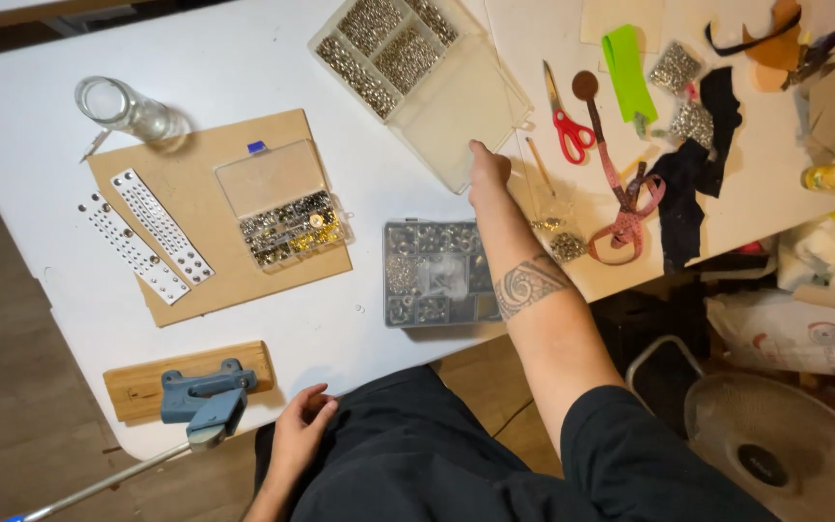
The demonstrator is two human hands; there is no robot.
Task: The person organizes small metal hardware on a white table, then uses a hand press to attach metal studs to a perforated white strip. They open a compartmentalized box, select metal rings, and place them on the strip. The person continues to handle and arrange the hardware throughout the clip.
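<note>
Fingers [480,155] of right hand [487,176] hidden past knuckles

lid [461,106]: clear glossy plastic | board [215,217]: matt cardboard | block [137,382]: bare wood

Your right hand [487,174] outstretched, fingertips on clear open lid [461,111] of rivet organizer box [384,43], lid lying flat on white table, gray compartment box [434,273] closed, just under your forearm
</note>
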